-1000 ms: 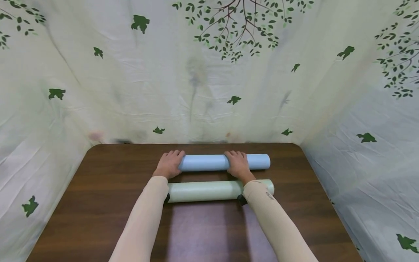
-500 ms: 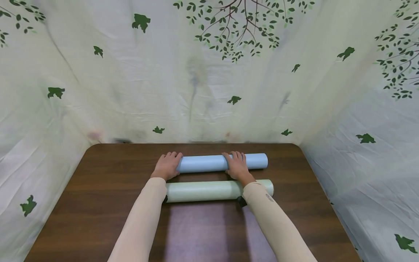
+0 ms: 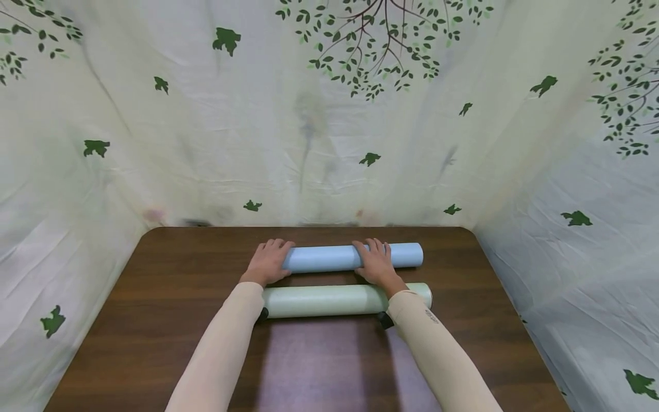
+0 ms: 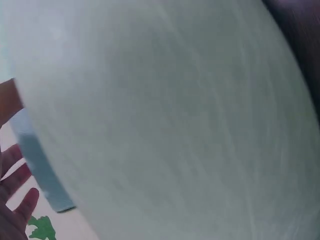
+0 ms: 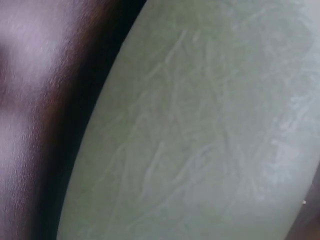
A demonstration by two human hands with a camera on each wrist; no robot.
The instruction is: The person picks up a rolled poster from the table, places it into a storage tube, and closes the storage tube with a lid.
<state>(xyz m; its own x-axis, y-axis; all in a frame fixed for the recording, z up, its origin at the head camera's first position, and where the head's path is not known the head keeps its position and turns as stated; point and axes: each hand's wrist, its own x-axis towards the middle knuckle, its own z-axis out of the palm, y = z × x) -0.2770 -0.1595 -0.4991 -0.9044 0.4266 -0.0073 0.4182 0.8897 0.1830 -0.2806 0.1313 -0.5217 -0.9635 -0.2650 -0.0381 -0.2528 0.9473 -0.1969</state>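
Observation:
A light blue roll (image 3: pixel 324 258), a long smooth cylinder, lies crosswise near the table's far edge. My left hand (image 3: pixel 268 262) holds it at its left end, fingers over the top and thumb on the near side, hiding that end. Right of the middle, my right hand (image 3: pixel 377 263) grips the same roll, also with fingers over the top and thumb on the near side. Nearer to me lies a pale green roll (image 3: pixel 319 301), parallel to the blue one, under my wrists. Its surface (image 5: pixel 200 130) fills most of the right wrist view, with fine creases.
Both rolls lie on a dark brown wooden table (image 3: pixel 180 320) with rounded far corners. White cloth (image 3: pixel 304 171) printed with green leaves and branches hangs behind it and along both sides. A dark wrist mount (image 3: pixel 385 320) sits below my right sleeve, close to the green roll.
The blue roll has shifted slightly with both hands and tilts a little, its right end farther away. My right thumb shows more on the near side. The head view has shifted a little.

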